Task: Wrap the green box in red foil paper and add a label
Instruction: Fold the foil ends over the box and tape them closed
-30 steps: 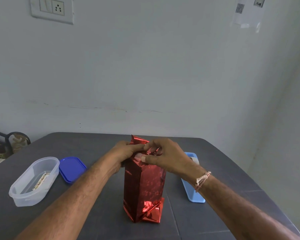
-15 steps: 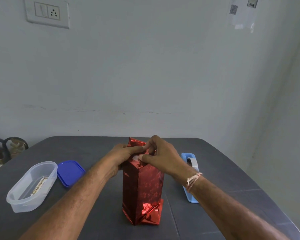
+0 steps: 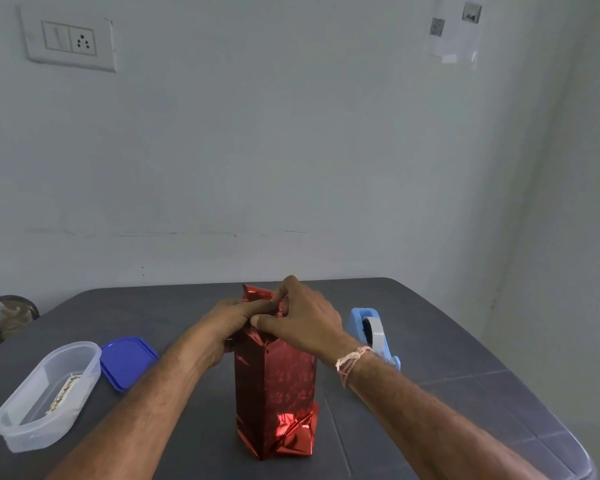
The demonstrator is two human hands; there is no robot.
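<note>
Red-wrapped box (image 3: 274,386) upright at mid-tabletop (image 3: 430,344), top flaps held.
Clear tub (image 3: 45,393) and blue lid (image 3: 127,362) lie left; left grip (image 3: 232,322) clasps the foil (image 3: 257,294) atop the box, right grip (image 3: 303,322) pinches it alongside; blue tape dispenser (image 3: 373,336) stands right.

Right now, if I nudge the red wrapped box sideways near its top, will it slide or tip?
Probably tips: the wrapped box stands tall on a narrow end on the table. Its glossy foil looks slippery, so a light grip may slide. The crumpled bottom folds may leave its footing uneven.
</note>
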